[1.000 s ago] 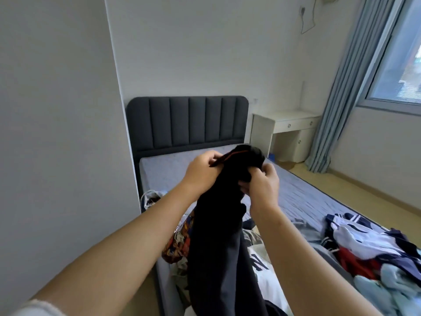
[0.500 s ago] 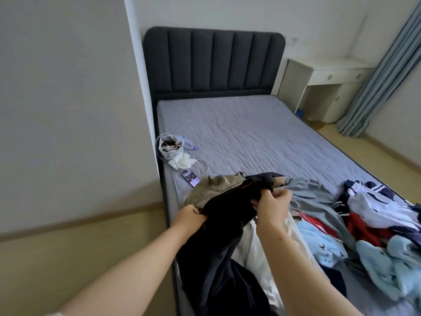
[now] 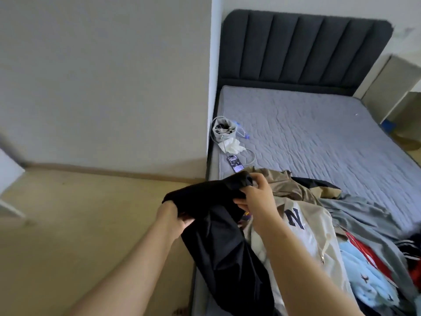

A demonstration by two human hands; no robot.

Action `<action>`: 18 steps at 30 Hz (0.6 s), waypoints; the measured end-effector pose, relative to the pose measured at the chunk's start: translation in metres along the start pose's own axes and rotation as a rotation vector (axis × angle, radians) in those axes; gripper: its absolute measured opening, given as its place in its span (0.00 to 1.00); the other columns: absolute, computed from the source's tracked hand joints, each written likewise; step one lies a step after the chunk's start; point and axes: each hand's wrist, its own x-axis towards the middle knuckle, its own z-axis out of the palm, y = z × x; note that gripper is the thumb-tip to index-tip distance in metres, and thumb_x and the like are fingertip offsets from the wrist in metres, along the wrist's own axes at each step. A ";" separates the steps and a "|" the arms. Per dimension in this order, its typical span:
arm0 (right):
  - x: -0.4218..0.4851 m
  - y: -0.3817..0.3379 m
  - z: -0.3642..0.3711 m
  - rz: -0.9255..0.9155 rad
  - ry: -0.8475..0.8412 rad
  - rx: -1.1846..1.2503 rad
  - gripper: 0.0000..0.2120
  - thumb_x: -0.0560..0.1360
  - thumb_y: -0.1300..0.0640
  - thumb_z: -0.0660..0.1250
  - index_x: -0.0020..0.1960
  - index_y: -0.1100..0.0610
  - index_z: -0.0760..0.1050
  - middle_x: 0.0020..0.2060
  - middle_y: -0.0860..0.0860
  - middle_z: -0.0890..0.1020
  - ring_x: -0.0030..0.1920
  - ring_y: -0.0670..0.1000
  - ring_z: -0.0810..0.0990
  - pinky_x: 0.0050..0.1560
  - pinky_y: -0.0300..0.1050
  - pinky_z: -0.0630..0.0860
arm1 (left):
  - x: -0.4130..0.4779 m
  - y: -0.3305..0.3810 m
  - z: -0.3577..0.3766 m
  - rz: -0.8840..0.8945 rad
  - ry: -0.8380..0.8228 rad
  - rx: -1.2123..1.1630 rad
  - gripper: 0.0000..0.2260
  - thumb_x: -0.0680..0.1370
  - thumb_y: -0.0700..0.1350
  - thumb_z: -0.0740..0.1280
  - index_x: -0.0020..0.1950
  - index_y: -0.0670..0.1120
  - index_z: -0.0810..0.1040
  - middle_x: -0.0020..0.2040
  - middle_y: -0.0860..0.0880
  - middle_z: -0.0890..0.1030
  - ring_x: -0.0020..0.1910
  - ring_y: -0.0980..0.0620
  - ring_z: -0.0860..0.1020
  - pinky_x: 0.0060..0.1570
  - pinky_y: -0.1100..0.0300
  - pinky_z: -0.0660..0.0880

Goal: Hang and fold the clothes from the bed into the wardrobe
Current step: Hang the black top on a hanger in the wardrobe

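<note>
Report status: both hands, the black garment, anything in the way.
Left hand, right hand both gripping black garment at its top. Garment drapes down by mattress edge. Clothes pile beside it; phone beyond on mattress.

A large dark-blue letter "N" is showing on the front of the cream jacket (image 3: 312,242), which is lying in the clothes pile on the bed (image 3: 319,133). The phone (image 3: 235,164) is lying face up near the bed's edge by the wall, and its lit screen is displaying the time "14:42" at the top. The smaller marks beneath the time are coming out too blurred to read.
</note>
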 end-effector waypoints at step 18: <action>-0.109 -0.051 0.292 -0.206 -0.486 0.112 0.10 0.74 0.68 0.61 0.40 0.55 0.67 0.41 0.54 0.75 0.43 0.56 0.78 0.29 0.34 0.76 | -0.139 0.245 -0.232 0.902 0.084 -0.582 0.15 0.75 0.28 0.57 0.35 0.46 0.69 0.27 0.48 0.71 0.21 0.56 0.69 0.26 0.69 0.72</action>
